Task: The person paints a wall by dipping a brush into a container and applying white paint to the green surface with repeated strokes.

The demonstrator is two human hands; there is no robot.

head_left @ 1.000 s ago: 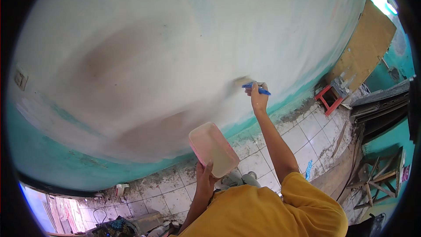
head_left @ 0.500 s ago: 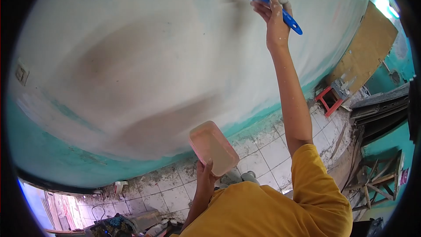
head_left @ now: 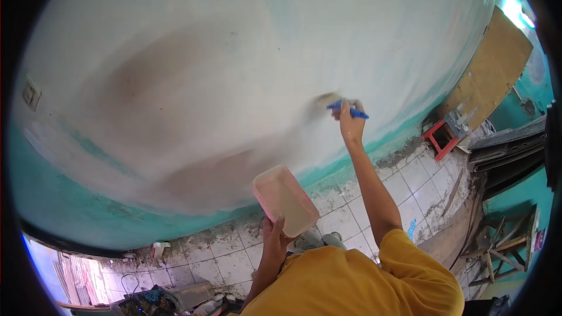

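Observation:
My right hand (head_left: 352, 120) is closed round the blue handle of a paintbrush (head_left: 358, 114). The pale bristles meet the wall (head_left: 234, 82), which is coated whitish with turquoise showing through along its lower part. Low in front of my body, my left hand (head_left: 275, 235) grips a pink plastic tub (head_left: 287, 202) by its near edge, thumb over the rim. Pale, paint-like liquid lies in the tub, which is tilted toward me.
A red stool (head_left: 440, 139) stands by the wall at right, near a leaning brown board (head_left: 490, 67). Dark stacked sheets (head_left: 509, 146) and a wooden frame (head_left: 506, 246) are farther right. Dirty white tiles (head_left: 339, 220) cover the floor. A switch (head_left: 31, 93) is on the wall at left.
My right hand has brought the brush down the wall, from near the top of the view to about mid-height. My left hand and the tub have hardly moved.

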